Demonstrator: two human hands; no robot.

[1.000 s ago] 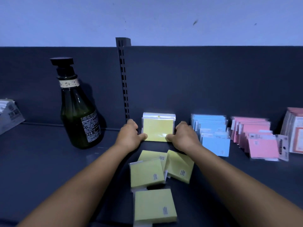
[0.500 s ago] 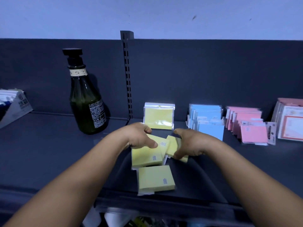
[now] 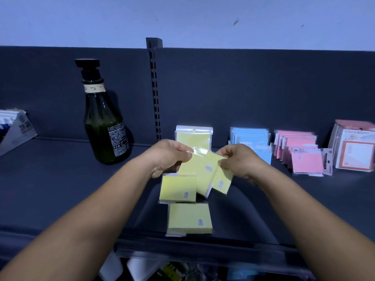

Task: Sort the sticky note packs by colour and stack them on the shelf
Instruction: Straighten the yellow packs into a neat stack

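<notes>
Blue stack point(image 3: 250, 138) and pink stack point(image 3: 295, 147) stand sorted at the far right, one yellow pack point(image 3: 193, 136) upright beside them. The left hand point(image 3: 168, 157) and right hand point(image 3: 235, 161) each pinch a loose yellow pack; two more point(image 3: 189, 218) lie near, unstacked.

The white box point(image 3: 14, 130) is cut off at left; items below the shelf point(image 3: 60, 189) are too dark to identify

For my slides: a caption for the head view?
Both hands lift yellow packs off the shelf.
</notes>
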